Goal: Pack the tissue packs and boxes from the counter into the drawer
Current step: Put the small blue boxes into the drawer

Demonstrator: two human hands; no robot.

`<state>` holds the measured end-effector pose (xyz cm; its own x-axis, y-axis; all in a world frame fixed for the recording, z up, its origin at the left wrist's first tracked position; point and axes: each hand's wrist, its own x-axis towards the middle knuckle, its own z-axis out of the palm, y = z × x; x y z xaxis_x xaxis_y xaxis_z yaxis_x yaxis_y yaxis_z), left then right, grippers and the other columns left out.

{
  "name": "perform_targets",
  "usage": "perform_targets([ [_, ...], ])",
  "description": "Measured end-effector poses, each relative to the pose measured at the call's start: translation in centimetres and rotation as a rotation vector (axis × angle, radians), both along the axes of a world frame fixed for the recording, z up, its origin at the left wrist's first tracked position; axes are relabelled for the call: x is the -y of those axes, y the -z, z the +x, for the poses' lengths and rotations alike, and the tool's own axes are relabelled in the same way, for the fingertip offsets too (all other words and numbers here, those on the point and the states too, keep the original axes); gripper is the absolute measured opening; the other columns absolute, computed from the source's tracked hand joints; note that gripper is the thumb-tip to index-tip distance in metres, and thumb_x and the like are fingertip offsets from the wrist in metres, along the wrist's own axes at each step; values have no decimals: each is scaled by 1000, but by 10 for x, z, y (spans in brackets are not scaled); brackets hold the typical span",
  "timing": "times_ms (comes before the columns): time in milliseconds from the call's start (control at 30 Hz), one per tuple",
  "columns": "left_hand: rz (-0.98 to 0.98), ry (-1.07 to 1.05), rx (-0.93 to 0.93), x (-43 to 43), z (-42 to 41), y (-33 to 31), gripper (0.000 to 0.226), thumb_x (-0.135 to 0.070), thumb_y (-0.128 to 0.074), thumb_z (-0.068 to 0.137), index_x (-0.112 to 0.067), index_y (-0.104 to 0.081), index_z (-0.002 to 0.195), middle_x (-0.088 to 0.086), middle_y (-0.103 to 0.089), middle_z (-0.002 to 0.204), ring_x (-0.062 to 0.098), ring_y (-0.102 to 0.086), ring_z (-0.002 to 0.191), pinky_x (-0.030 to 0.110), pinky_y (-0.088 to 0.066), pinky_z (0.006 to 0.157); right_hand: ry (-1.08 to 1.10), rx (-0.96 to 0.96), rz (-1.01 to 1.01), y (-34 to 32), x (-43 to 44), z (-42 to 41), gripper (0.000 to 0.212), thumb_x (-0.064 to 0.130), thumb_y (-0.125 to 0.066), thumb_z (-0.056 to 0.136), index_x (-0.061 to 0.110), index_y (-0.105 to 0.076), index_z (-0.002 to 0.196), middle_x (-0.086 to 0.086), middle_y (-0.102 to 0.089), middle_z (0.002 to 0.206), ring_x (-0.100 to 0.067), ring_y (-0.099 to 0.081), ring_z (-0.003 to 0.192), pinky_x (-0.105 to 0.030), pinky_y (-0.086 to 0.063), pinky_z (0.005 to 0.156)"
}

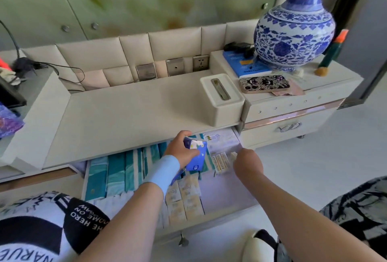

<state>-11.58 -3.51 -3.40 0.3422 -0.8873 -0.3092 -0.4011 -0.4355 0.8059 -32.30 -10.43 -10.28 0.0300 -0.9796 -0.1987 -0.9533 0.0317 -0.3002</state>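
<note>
At the left of the open drawer point(230, 209), teal tissue packs point(116, 173) are seen standing on edge in a tight row. Such film-wrapped packs are judged to be light, soft and a little slippery, so they are best taken across the short sides, where the wrap is taut.

Toward the middle, a blue tissue pack point(198, 157) is held by the left hand point(181, 150), whose wrist is covered by a pale blue band point(162, 172). The fingers are curled over the pack's upper end and the thumb is pressed along its side. The pack is held above the drawer's contents, near the counter edge, and it is judged not yet set down. Just below it, pale yellow packs point(185, 199) are laid flat in rows near the drawer front.

Further right, small narrow boxes point(219, 160) are stood upright just beside a large pale pack point(223, 140) at the back right corner. The right hand point(248, 162) is lowered next to these boxes, its fingers bent downward and hidden, so whether anything is pinched cannot be told. The boxes are judged stiffer than the packs, but easily crushed.

On the counter point(136, 110), a white tissue box point(222, 100) is left at the right end, well apart from both hands.
</note>
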Motion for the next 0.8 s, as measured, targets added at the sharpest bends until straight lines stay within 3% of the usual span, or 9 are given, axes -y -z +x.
perform_targets([
  [133,-14,11,6,6,2,6,51,-19,-71,77,-37,-51,120,-6,-55,96,14,-57,79,29,-51,75,61,86,70,12,5,2,24,15,-45,98,11,-63,114,-8,-68,101,-27,-66,94,-28,-42,65],
  [233,-12,11,-12,7,4,6,49,-21,-70,79,-39,-51,120,-7,-56,103,12,-59,81,22,-50,56,-27,83,183,23,9,2,23,12,-49,96,6,-63,114,-13,-67,110,-28,-63,99,-30,-47,74],
  [300,-8,8,-31,7,5,4,47,-22,-70,81,-40,-51,120,-8,-54,102,11,-58,78,21,-48,47,-73,23,212,31,9,4,19,9,-48,95,3,-65,102,-18,-66,109,-29,-58,90,-32,-45,77],
  [400,-2,-27,-90,7,9,5,50,-21,-70,82,-40,-51,123,-7,-55,106,14,-61,82,26,-55,49,23,63,174,40,11,5,20,11,-48,92,6,-63,81,-20,-68,103,-30,-58,86,-39,-48,81],
  [533,-22,-57,-159,8,13,5,47,-18,-73,81,-35,-56,122,-1,-60,113,14,-63,88,19,-51,51,-38,59,-1,3,5,11,29,6,-47,87,13,-67,107,-9,-69,105,-29,-65,96,-30,-49,75],
  [633,-51,-141,-253,8,12,2,43,-14,-76,77,-28,-58,113,0,-62,111,14,-63,86,27,-54,67,-65,357,-85,-25,0,28,33,16,-48,88,24,-68,113,3,-69,110,-20,-65,92,-25,-47,78],
  [700,-49,-196,-299,8,12,2,46,-16,-78,71,-25,-56,111,0,-62,114,20,-65,88,40,-57,82,-148,646,33,-40,-8,43,37,26,-52,83,25,-65,119,8,-67,110,-13,-63,84,-25,-48,79],
  [800,-55,-193,-420,3,12,-1,46,-7,-71,80,-16,-51,119,6,-61,117,17,-69,76,36,-59,81,-284,804,135,-54,-16,62,58,40,-54,72,25,-59,127,5,-66,113,-13,-62,98,-28,-51,87],
])
